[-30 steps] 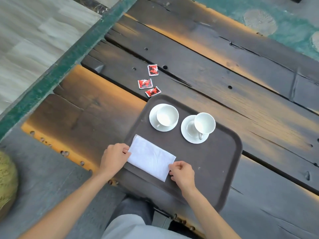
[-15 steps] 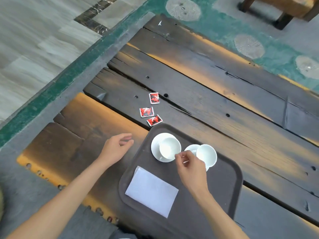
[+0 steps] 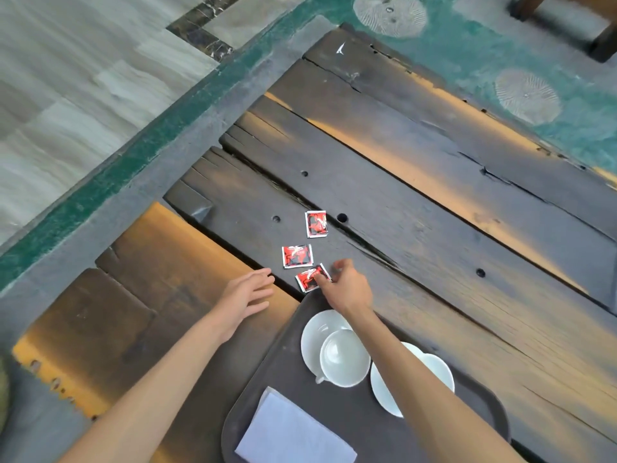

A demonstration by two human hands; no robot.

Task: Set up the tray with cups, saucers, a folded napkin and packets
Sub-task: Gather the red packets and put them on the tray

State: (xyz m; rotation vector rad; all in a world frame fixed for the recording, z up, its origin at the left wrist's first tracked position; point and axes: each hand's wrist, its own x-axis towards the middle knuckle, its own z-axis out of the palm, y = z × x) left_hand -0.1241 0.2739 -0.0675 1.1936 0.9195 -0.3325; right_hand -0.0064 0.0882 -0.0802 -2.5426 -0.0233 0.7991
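Observation:
A dark brown tray (image 3: 267, 372) lies at the bottom of the view. On it stand two white cups on saucers, the left cup (image 3: 344, 357) in full view and the right cup (image 3: 437, 370) partly hidden by my right forearm. A folded white napkin (image 3: 293, 432) lies at the tray's near left. Three red packets lie on the wooden table just beyond the tray: the far packet (image 3: 316, 224), the middle packet (image 3: 297, 255) and the near packet (image 3: 309, 279). My right hand (image 3: 347, 289) pinches the near packet's right edge. My left hand (image 3: 247, 294) hovers open, left of the packets.
The table (image 3: 434, 202) is made of dark, cracked planks with bolt holes and gaps. Its left edge drops to a grey and green floor (image 3: 100, 95). A wooden furniture leg (image 3: 601, 41) stands at the top right.
Both hands left the napkin and moved forward past the cups. My right hand has reached the near packet and closed its fingers on it. The view has tilted forward.

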